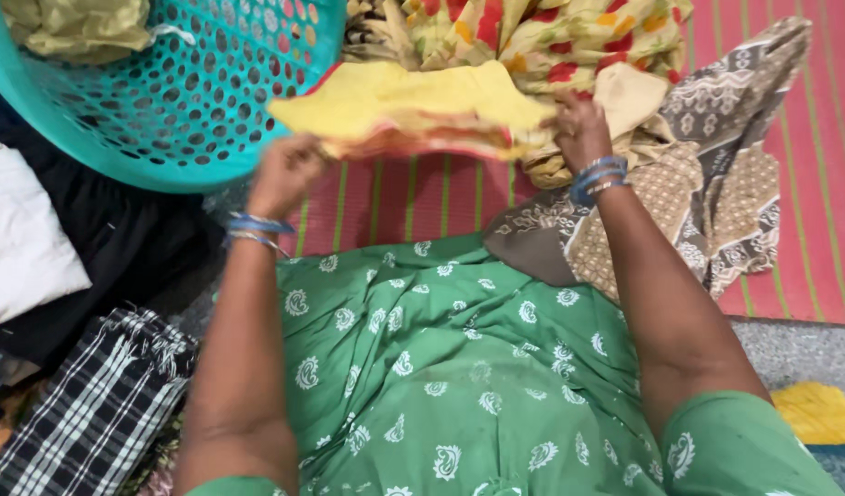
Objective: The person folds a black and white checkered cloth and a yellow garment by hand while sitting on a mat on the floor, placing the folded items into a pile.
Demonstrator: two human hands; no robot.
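Observation:
A folded yellow garment with a red-pink edge is held up in front of me, above a striped red mat. My left hand grips its left end. My right hand grips its right end, fingers closed on the cloth. Both wrists carry blue and silver bangles. My lap is covered by green cloth with white paisley print.
A teal perforated laundry basket with a pale yellow-green cloth inside lies tipped at top left. A yellow-red floral cloth lies behind the garment, a brown patterned cloth at right. A checked black-white cloth, white cloth and black cloth lie at left.

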